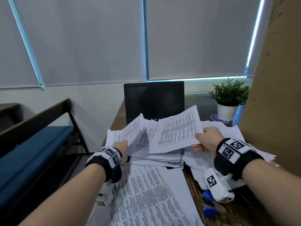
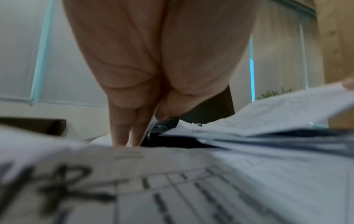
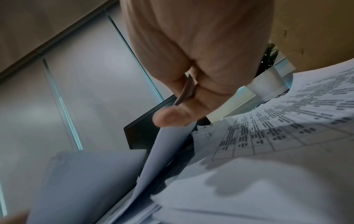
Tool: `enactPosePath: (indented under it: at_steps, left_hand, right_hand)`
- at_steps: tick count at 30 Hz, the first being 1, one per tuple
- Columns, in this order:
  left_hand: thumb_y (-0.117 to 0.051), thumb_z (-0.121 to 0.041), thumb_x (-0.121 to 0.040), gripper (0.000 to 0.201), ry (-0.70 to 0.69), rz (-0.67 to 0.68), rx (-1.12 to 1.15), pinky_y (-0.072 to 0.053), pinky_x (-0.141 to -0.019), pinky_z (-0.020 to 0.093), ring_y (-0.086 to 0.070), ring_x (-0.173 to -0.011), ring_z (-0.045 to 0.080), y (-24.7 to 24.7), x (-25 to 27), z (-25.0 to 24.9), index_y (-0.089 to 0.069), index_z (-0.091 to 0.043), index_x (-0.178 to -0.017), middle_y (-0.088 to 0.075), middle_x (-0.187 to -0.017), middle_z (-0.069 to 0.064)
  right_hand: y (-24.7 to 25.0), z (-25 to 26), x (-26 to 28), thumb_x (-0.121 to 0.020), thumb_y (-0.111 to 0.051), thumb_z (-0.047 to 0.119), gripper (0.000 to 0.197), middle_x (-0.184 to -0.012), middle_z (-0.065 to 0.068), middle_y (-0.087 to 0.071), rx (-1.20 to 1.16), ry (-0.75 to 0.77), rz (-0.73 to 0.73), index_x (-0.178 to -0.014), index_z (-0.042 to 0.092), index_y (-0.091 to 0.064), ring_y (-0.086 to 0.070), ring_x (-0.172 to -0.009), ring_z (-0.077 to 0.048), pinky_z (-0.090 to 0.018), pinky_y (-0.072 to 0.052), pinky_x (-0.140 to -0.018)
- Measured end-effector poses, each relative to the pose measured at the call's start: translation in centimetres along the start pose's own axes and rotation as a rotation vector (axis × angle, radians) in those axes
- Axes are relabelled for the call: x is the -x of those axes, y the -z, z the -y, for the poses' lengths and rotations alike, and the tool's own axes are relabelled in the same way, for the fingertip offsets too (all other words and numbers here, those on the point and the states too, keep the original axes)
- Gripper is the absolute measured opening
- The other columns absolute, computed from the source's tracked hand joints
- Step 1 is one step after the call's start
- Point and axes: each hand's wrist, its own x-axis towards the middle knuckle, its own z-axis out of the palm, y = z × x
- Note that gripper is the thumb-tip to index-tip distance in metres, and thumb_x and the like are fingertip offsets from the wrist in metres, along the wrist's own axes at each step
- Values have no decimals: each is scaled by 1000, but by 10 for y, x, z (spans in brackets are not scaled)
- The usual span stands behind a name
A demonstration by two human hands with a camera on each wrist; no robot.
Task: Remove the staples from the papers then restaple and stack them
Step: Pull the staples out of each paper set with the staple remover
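Note:
Printed papers cover the desk. My left hand (image 1: 124,144) pinches the near edge of a lifted, curling sheet (image 1: 136,132); in the left wrist view, thumb and fingers (image 2: 134,128) close on that edge. My right hand (image 1: 197,141) holds another printed sheet (image 1: 178,129) raised above a thick stack (image 1: 158,159). The right wrist view shows my thumb (image 3: 168,116) clamping that sheet (image 3: 166,151). A blue stapler-like tool (image 1: 210,209) lies at the near right, partly hidden under my right wrist. No staple is visible.
A shut-off black laptop (image 1: 154,101) stands open behind the papers. A potted plant (image 1: 228,100) sits at the back right, beside a tall cardboard panel (image 1: 273,79). More loose sheets (image 1: 154,196) lie near me. A blue bench (image 1: 32,152) is off the desk's left edge.

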Motion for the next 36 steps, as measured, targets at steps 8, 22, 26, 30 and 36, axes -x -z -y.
enactPosePath:
  at_steps: [8,22,26,30,36]
  left_hand:
    - [-46,-6,-93,37,70,-113,227,-43,-90,33,-53,-117,33,6,5,20,-44,-7,-130,-53,-131,15]
    - [-51,-17,-95,44,-167,33,88,-45,-95,31,-53,-122,25,3,24,8,-49,-22,-139,-52,-140,6]
    - [-47,-18,-97,44,-146,-33,118,-43,-105,33,-49,-129,24,7,44,4,-47,-19,-141,-46,-146,4]
    - [-57,-17,-91,44,-83,-69,151,-47,-94,27,-53,-122,21,8,74,10,-53,-20,-135,-49,-142,2]
    - [-71,-50,-81,63,-181,142,12,-41,-101,29,-50,-126,19,-7,135,16,-52,-26,-137,-49,-142,-2]
  right_hand:
    - [-43,6,4,-100,-48,3,52,-113,-30,-63,-52,-56,69,-147,-2,-27,-68,-56,-29,-33,-55,-40]
    - [-45,1,8,-87,-69,7,20,-74,-20,-67,311,-7,103,-80,3,-50,-70,-67,-36,-52,-59,-75]
    - [-26,-5,22,-82,-64,4,19,-61,-13,-52,519,64,180,-66,-2,-54,-66,-67,-35,-49,-55,-70]
    - [-4,-9,68,-88,-63,6,15,-67,-17,-58,614,73,287,-77,-5,-63,-54,-60,-28,-40,-51,-63]
    - [20,-23,125,-81,-75,39,34,-104,0,-68,1154,182,430,-105,15,-72,-61,-88,-13,-26,-50,-79]
